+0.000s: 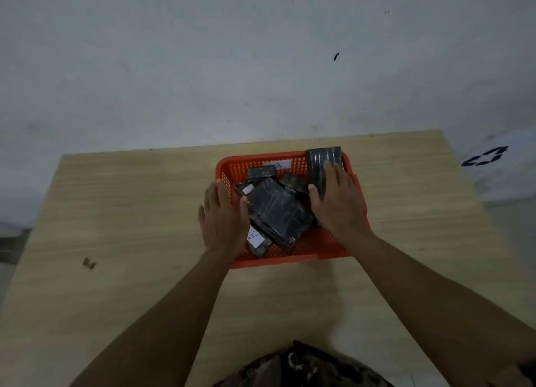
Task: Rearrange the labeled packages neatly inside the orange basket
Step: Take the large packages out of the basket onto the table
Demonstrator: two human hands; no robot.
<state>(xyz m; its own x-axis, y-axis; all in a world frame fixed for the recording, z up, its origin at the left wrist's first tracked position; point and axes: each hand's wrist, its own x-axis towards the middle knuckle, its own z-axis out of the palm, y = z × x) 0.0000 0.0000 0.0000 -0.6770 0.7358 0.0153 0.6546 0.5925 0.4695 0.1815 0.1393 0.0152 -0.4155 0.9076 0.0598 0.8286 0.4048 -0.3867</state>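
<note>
Patterned fabric (pixel 301 366), apparently the person's clothing, fills the bottom edge of the view, with both bare forearms reaching forward over the wooden table (pixel 130 212). Orange basket (pixel 290 260) stands near the table's far edge, against the grey wall. Right hand (pixel 336 201) is at the basket's right side, thumb and fingers closed around an upright dark package (pixel 322 161), whose top projects above the far right rim; its long axis is near vertical and it stands against the right wall. Left hand (pixel 223 212) lies over the basket's left rim with fingers spread and extended; the thumb touches the edge of a large flat package (pixel 274 209), but no closed hold is evident. That large package lies tilted across the middle, its long axis running diagonally from far left to near right, on top of others. A package bearing a white label marked A (pixel 253 237) protrudes beneath it at the near left. Smaller packages (pixel 261 172) sit jumbled toward the far wall. Assessment: arrangement is incomplete. The diagonal package lies between the two hands, nearer the left, and would need turning square to the walls.
</note>
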